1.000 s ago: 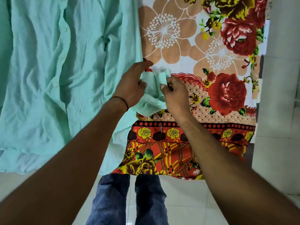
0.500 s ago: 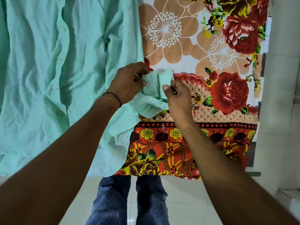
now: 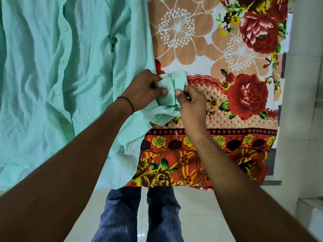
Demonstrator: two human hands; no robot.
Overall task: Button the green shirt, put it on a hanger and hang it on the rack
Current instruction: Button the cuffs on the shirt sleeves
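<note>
The green shirt (image 3: 52, 70) lies spread over the left half of a bed, its front placket with white buttons running down the middle of the cloth. One sleeve reaches right, and its cuff (image 3: 172, 88) is lifted off the bed. My left hand (image 3: 141, 92) pinches the cuff's left flap between thumb and fingers. My right hand (image 3: 191, 103) pinches the cuff's right flap just beside it, thumb tips almost touching. No hanger or rack is in view.
A floral bedsheet (image 3: 236, 67) in red, peach and yellow covers the bed and hangs over its near edge. My legs in blue jeans (image 3: 139, 215) stand on a pale tiled floor. A grey wall or ledge (image 3: 304, 102) borders the bed on the right.
Both hands stayed on the sleeve cuff and worked it. My left thumb has come over the left flap, and the two flaps now sit closer together between the hands.
</note>
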